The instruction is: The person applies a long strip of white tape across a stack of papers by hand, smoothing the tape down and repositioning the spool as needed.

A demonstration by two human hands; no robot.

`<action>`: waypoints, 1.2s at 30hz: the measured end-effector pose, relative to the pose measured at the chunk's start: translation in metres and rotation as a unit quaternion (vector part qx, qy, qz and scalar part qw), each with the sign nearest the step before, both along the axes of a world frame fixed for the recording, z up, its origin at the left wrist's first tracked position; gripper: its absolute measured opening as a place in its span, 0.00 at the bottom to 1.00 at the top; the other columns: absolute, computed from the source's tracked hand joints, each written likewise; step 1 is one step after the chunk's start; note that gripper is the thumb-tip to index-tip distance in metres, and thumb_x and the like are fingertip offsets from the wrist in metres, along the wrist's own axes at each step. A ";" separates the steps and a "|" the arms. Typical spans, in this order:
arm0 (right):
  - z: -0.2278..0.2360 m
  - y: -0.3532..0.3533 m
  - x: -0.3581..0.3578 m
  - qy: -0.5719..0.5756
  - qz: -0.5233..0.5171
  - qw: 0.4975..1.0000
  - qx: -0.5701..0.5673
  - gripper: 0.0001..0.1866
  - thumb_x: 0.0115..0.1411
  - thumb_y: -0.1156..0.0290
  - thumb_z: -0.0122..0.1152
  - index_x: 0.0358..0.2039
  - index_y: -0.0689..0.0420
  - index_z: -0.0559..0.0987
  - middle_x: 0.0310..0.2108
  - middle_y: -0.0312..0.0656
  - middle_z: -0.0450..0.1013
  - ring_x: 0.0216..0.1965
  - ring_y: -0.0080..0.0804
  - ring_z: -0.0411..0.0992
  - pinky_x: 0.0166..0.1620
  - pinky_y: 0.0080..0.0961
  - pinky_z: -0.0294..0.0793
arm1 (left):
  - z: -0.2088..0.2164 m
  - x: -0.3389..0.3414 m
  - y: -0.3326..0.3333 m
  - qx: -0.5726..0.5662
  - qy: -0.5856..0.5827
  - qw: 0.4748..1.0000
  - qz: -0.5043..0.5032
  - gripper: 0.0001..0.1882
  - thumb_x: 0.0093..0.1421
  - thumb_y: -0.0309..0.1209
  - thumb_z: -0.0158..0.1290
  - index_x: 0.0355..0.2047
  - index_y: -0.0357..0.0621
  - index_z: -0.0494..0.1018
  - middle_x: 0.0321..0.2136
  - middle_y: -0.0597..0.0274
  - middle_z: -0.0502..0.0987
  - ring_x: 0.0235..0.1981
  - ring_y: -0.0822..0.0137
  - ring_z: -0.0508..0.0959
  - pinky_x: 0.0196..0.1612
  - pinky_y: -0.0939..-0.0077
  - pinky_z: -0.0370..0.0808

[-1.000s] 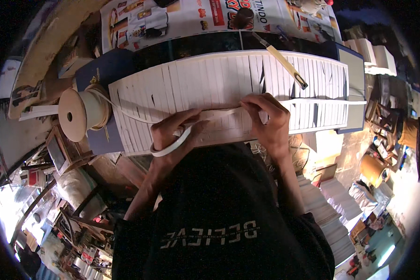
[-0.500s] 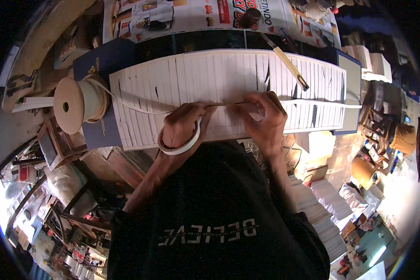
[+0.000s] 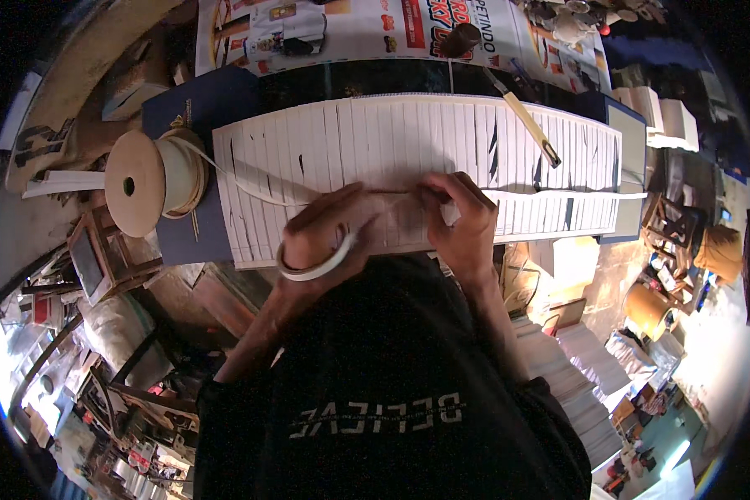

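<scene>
A long row of thin, pale slabs [image 3: 375,137], like book blocks on edge, lies before me. A white ribbon [image 3: 558,195] crosses it lengthwise, running from a large spool [image 3: 133,185] at the left. My left hand [image 3: 321,229] is over the row's near side, thumb apart from the stretched fingers and partly blurred. A white ring-shaped roll of tape [image 3: 312,271] hangs around that hand near the wrist. To its right, my right hand [image 3: 458,221] pinches the ribbon between thumb and fingers. A thin, darker stretch of strip spans the gap between both hands.
A cutter knife with a cream handle [image 3: 529,125] lies on the row's far right. Dark blue boards [image 3: 192,242] stick out underneath. Beyond are a printed banner [image 3: 350,33] and a dark rounded object [image 3: 461,40]. Stacked paper [image 3: 558,367] stands at lower right.
My left hand's thumb has come away from its fingers, and the hand has dropped slightly toward me. My right hand has moved a little left, its fingers closer together. The whole view has shifted slightly.
</scene>
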State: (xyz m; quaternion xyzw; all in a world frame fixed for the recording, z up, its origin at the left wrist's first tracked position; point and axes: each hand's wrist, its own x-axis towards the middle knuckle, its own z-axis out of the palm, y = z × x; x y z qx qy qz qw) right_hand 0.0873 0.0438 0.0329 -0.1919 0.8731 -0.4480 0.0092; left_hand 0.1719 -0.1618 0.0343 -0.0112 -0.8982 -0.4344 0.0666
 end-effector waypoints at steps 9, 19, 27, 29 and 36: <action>0.006 -0.015 0.006 -0.033 -0.023 0.998 -0.039 0.10 0.54 0.80 0.77 0.35 0.62 0.83 0.32 0.45 0.80 0.32 0.32 0.83 0.37 0.27 0.82 | -0.009 0.006 -0.022 0.053 0.011 0.997 0.047 0.08 0.61 0.22 0.65 0.41 0.36 0.83 0.44 0.51 0.86 0.41 0.60 0.88 0.39 0.70 0.87; 0.000 -0.018 0.009 -0.064 -0.041 0.997 -0.001 0.14 0.51 0.79 0.75 0.40 0.59 0.83 0.37 0.45 0.78 0.38 0.39 0.84 0.41 0.31 0.85 | -0.009 0.000 -0.017 0.005 0.038 0.998 0.043 0.03 0.61 0.22 0.65 0.35 0.35 0.83 0.41 0.55 0.87 0.38 0.62 0.87 0.38 0.71 0.86; -0.005 -0.023 0.013 0.006 -0.042 0.998 0.044 0.10 0.54 0.79 0.75 0.37 0.61 0.84 0.34 0.45 0.79 0.35 0.34 0.80 0.39 0.30 0.80 | -0.017 0.005 -0.018 -0.025 0.052 0.998 0.026 0.07 0.62 0.22 0.63 0.41 0.36 0.82 0.43 0.51 0.85 0.42 0.59 0.87 0.43 0.69 0.88; -0.008 -0.029 0.019 0.033 -0.023 0.997 0.063 0.10 0.55 0.81 0.72 0.38 0.61 0.83 0.34 0.45 0.79 0.35 0.37 0.80 0.39 0.32 0.80 | -0.016 0.005 -0.019 -0.035 0.066 0.997 0.017 0.07 0.61 0.20 0.63 0.40 0.35 0.81 0.44 0.51 0.85 0.43 0.58 0.86 0.43 0.66 0.88; -0.027 -0.042 0.033 0.072 0.060 0.993 0.078 0.25 0.50 0.81 0.67 0.51 0.59 0.78 0.55 0.52 0.70 0.54 0.52 0.71 0.58 0.47 0.74 | -0.020 0.015 -0.029 0.039 0.048 0.998 0.019 0.15 0.53 0.17 0.66 0.42 0.38 0.83 0.45 0.51 0.85 0.47 0.57 0.85 0.46 0.68 0.84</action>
